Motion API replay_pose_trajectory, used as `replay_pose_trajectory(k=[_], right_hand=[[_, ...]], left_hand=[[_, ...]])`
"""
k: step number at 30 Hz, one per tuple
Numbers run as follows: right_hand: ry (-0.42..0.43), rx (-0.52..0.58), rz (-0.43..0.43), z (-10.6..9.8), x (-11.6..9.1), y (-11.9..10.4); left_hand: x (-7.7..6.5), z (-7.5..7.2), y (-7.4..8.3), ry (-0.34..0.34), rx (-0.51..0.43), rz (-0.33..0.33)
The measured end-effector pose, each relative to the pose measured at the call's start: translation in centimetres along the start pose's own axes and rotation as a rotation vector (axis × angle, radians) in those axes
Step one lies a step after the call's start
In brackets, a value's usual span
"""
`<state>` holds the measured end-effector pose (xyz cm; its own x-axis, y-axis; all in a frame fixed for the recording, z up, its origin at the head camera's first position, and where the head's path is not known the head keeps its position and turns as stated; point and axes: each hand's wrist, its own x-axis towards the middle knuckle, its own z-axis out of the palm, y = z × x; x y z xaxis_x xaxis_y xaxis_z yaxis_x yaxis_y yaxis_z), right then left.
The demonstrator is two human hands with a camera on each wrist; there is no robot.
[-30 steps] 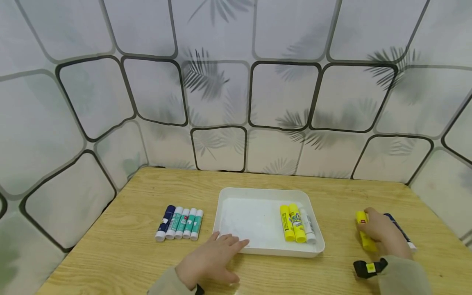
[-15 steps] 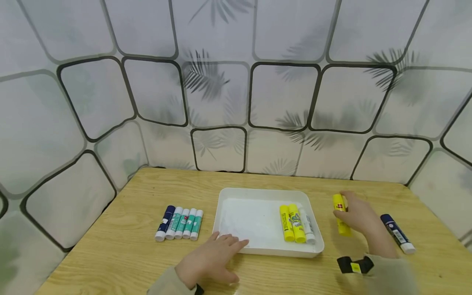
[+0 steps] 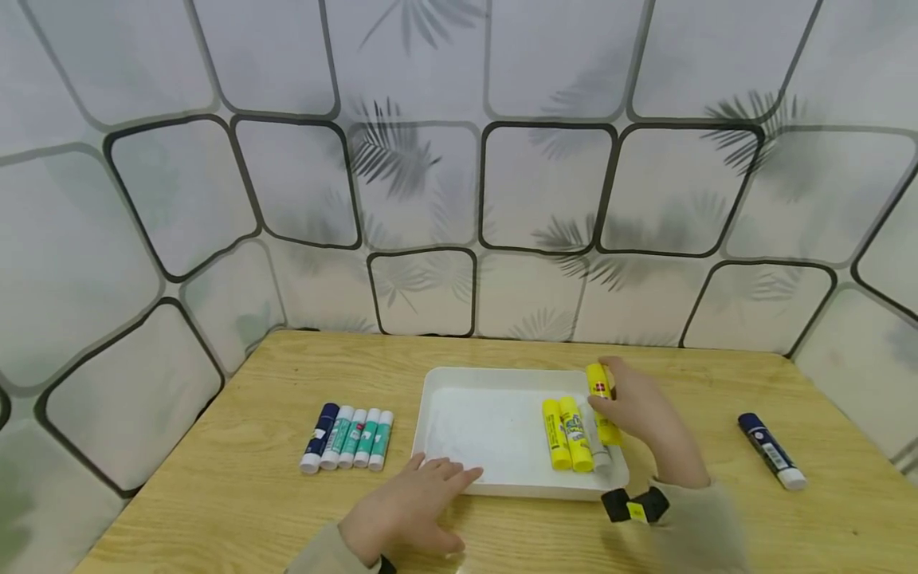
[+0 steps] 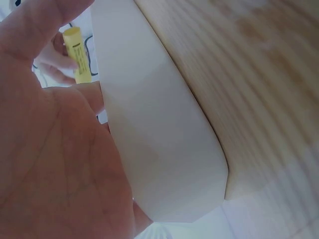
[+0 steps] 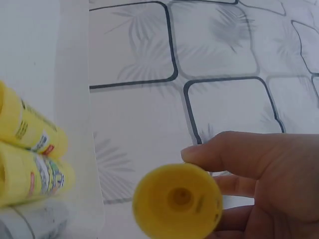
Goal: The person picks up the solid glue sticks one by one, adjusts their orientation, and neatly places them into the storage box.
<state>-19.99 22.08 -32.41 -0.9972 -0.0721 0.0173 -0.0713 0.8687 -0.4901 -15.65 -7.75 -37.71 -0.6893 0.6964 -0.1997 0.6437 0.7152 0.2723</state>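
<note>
My right hand [image 3: 641, 406] grips a yellow glue stick [image 3: 601, 399] over the right side of the white tray [image 3: 495, 488]. In the right wrist view the round end of that glue stick [image 5: 177, 204] faces the camera, with thumb and fingers around it. Inside the tray two yellow glue sticks [image 3: 555, 434] lie side by side, next to a white-and-grey stick [image 3: 597, 438] partly covered by the held one. My left hand [image 3: 412, 506] rests at the tray's near edge, fingers spread; the left wrist view shows its palm [image 4: 60, 164] against the tray wall [image 4: 159, 119].
Left of the tray, a dark blue glue stick [image 3: 319, 438] lies in a row with several green-and-white ones [image 3: 358, 438]. Another dark blue glue stick [image 3: 770, 450] lies alone at the right. A patterned curtain [image 3: 430, 199] rises behind the wooden table [image 3: 215, 494].
My right hand has lifted the yellow glue stick from beside the dark blue one and carried it left to the tray. The left hand has stayed in place.
</note>
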Motion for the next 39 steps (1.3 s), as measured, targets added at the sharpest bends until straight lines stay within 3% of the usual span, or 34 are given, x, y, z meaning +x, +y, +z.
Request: replay_pose_trajectory(k=[12, 22, 39], right_hand=[[-0.021, 0.054, -0.017, 3.0, 1.3, -3.3], [-0.017, 0.06, -0.003, 5.6, 2.1, -3.7], [-0.043, 0.051, 0.051, 7.8, 2.9, -3.9]], left_hand=[[0.1, 0.2, -0.1, -0.01, -0.019, -0.012], [0.2, 0.3, -0.2, -0.014, -0.019, -0.012], [0.2, 0.3, -0.2, -0.003, 0.005, -0.003]])
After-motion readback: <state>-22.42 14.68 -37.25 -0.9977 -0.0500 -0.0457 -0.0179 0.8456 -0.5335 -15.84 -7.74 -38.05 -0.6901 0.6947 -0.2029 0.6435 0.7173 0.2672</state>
